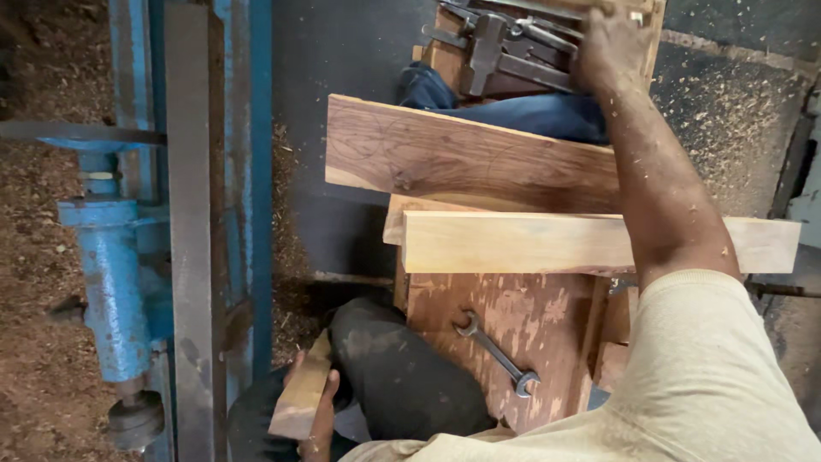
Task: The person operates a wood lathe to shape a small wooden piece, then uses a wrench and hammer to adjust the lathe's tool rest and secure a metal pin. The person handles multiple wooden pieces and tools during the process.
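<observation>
Left hand [312,402] fingers grip a small wood block [301,395]; right hand [609,47], grasp unclear, reaches among steel tools [513,51] past rough planks [470,158].

- The right hand [609,43] is stretched far forward at the end of a straight, bare arm, back of the hand up, fingers curled down out of sight, so its grip cannot be told.
- The forearm is flecked with sawdust; a pale short sleeve covers the upper arm.
- The left hand [315,409] sits low and close to the body, fingers and thumb closed around what it holds.
</observation>
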